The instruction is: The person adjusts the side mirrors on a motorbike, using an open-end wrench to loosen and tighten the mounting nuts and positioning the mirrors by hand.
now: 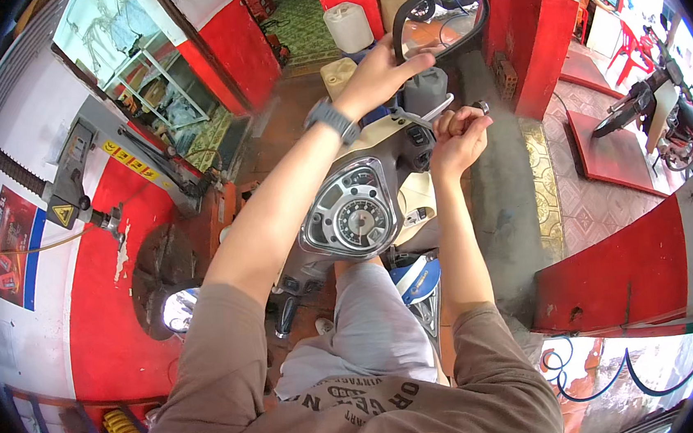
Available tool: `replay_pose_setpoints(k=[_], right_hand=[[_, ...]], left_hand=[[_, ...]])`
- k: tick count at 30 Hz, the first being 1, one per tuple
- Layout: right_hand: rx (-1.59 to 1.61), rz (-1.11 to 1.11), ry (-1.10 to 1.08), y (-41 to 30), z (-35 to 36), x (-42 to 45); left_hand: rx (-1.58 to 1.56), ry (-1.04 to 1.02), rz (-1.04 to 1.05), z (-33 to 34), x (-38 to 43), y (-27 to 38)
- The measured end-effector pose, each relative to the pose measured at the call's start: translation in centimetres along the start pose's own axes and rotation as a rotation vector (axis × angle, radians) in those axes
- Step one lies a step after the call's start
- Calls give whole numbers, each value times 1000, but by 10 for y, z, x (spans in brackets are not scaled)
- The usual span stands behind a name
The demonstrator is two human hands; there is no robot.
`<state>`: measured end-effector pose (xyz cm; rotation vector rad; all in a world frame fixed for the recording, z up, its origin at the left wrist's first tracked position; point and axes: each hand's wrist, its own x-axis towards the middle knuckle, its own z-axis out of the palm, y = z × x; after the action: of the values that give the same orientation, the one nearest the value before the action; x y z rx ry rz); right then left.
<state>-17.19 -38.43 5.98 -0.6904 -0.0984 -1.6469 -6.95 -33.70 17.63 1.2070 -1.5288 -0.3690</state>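
My left hand (380, 74) holds the black-rimmed right rear-view mirror (444, 22) of a motor scooter, thumb on its lower edge and fingers partly hidden behind it. My right hand (460, 138) is closed around the right handlebar grip, which it mostly hides; a chrome bar end (483, 107) shows beside the knuckles. A silver brake lever (436, 108) runs just ahead of these fingers. Between my forearms lies the round-dial instrument cluster (349, 213). The left handlebar grip (287, 317) and the left mirror (181, 308) have no hand on them.
Plastic jerrycans (348, 27) stand ahead of the scooter. At left is a tyre-changing machine (75, 153) with warning stickers. A red-and-white pillar (543, 32) rises at right, with a parked motorcycle (677, 107) beyond. A blue-and-white object (417, 279) lies by my leg.
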Motion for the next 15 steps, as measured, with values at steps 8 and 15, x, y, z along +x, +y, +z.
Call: replay_pose_setpoints(k=[8,15], right_hand=[[-196,-10,73,1,-3,7],[-219,210,274,21,-22,70]], left_hand=[[-7,164,-161,16,17,-28],[29,267,-56,24,16,-31]])
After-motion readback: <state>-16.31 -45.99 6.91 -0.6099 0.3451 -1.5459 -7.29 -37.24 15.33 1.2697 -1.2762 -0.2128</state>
